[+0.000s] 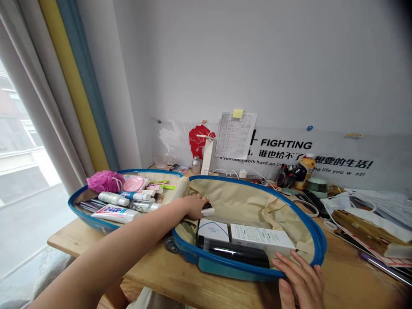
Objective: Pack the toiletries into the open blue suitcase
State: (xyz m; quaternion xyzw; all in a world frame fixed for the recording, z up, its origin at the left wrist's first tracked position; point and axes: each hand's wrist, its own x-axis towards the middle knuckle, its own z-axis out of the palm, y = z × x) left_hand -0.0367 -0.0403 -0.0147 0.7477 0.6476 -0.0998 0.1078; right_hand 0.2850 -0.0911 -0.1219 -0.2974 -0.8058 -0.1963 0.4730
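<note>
Your left hand (195,206) is curled, fingers pinching a small black-and-white brush (207,209) just to its right, over the beige lining of the open blue suitcase (222,266). A white box (213,229) lies just below that hand. Your right hand (301,279) rests flat, fingers loosely spread, on the suitcase's near rim, over the bench (161,270).

Boxes (244,236) lie right in suitcase (318,244), toothpaste (116,213) left

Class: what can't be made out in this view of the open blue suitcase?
Head view:
Small black-and-white ribbed object: left hand covers part; identity unclear.
Flat white cardboard box: print too small.
Right hand on blue suitcase rim: wrist cut off by bottom edge.
</note>
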